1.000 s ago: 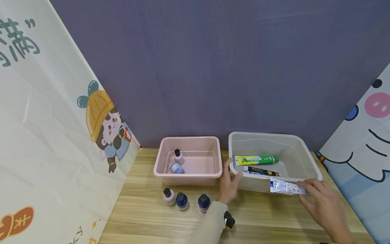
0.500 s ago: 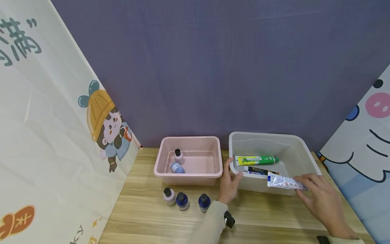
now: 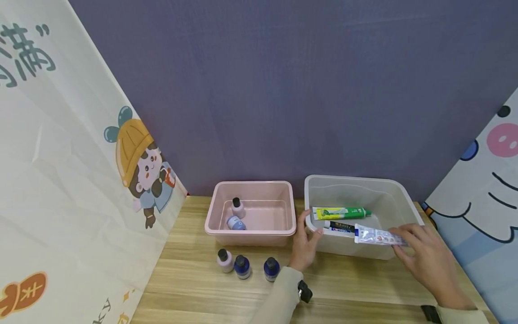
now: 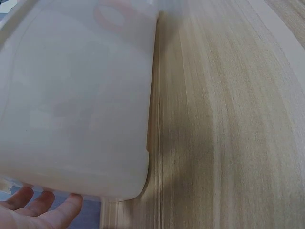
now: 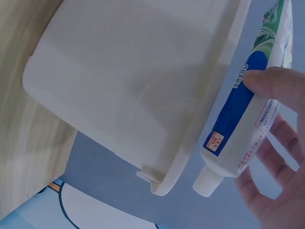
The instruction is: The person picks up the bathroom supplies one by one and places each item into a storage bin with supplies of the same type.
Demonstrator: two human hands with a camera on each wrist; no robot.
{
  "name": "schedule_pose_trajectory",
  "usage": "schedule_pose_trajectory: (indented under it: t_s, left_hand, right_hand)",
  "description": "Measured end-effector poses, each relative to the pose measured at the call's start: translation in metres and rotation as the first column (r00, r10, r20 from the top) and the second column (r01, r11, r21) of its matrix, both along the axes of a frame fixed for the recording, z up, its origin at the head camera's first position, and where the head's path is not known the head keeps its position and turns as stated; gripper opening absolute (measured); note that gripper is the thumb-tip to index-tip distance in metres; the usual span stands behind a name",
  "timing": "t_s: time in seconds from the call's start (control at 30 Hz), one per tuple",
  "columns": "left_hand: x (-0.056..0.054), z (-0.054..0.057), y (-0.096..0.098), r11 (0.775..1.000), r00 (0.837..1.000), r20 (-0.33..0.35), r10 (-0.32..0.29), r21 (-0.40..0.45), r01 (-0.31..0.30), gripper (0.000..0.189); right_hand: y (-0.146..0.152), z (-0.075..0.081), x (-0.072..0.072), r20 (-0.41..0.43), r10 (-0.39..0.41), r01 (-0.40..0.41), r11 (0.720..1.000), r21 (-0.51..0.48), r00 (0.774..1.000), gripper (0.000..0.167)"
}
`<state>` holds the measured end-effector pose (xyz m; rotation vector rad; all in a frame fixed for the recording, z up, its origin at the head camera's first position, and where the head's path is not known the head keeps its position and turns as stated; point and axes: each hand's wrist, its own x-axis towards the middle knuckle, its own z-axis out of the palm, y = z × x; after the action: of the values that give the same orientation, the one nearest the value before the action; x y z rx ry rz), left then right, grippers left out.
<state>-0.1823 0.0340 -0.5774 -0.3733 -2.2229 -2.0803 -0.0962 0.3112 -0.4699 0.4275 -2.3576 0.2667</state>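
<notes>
Your right hand [image 3: 426, 263] pinches the toothpaste tube [image 3: 374, 236]; your left hand [image 3: 304, 245] clasps the plastic bin [image 3: 344, 246]. Carried low, the tube might snag the rim [image 5: 207, 98] near your right thumb

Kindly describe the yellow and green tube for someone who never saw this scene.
On the wooden table, find the off-white bin, right of the pink bin. Inside it, toward the left, lies the yellow and green tube. Its green cap points right; the black tube in front of it has a white left end.
</notes>
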Motion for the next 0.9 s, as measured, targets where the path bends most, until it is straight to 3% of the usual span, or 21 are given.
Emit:
schedule_pose_trajectory:
  t_s: [0.9]
  left_hand:
    - [0.001,0.0,0.0,1.0,1.0,0.003,0.005,0.005,-0.005,0.062]
  right_hand:
    - [0.0,0.028,-0.024,0.003,0.067,-0.067,0.997,0.025,0.998,0.077]
